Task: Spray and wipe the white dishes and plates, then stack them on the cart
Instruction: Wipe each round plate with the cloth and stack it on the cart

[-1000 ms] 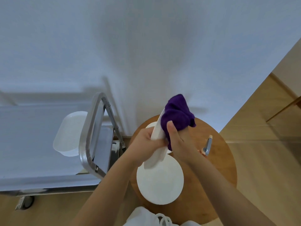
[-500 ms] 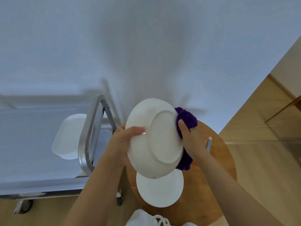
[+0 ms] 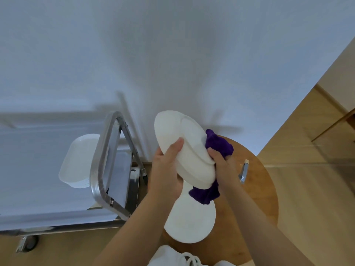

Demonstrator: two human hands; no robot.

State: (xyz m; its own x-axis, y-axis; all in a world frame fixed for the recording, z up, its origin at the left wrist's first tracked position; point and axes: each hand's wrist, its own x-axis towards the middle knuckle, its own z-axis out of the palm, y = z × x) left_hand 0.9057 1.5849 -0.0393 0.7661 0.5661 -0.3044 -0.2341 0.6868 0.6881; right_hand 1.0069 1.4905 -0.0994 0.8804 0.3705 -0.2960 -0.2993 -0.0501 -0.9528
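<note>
My left hand (image 3: 165,169) is gripping the round white ceramic plate (image 3: 184,148) tilted (underside up), so my right hand (image 3: 222,167), clutching the crumpled purple cloth (image 3: 219,144), reaches its face.

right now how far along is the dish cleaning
Done: a stack of white dishes already sits on the cart. In hand: the left hand holds a plate tilted while the right hand presses the purple cloth to it. Left: one plate on the round table.
</note>
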